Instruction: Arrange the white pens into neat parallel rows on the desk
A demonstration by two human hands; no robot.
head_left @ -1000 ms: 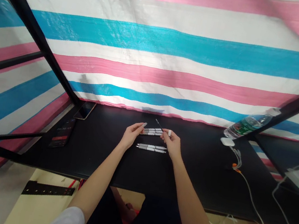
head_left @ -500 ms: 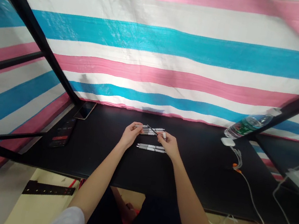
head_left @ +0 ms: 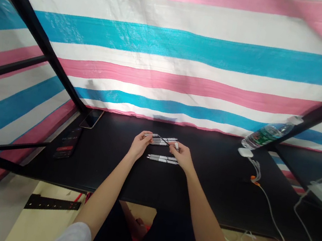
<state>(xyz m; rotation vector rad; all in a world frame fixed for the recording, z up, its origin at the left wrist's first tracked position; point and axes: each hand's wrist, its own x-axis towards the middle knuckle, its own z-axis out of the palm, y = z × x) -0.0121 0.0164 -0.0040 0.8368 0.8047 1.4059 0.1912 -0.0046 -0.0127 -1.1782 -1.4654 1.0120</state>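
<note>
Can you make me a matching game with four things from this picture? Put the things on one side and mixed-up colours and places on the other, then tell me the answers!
Things:
1. Bottle
2. Right hand
3. Striped sheet
4. Phone with a red bar

Colours, places and states:
A. Pink, white and blue, behind the table
B. Lying near the left end of the table
C. Has a green label
D. Holding a thin dark stick

Right pairs:
1-C, 2-D, 3-A, 4-B
</note>
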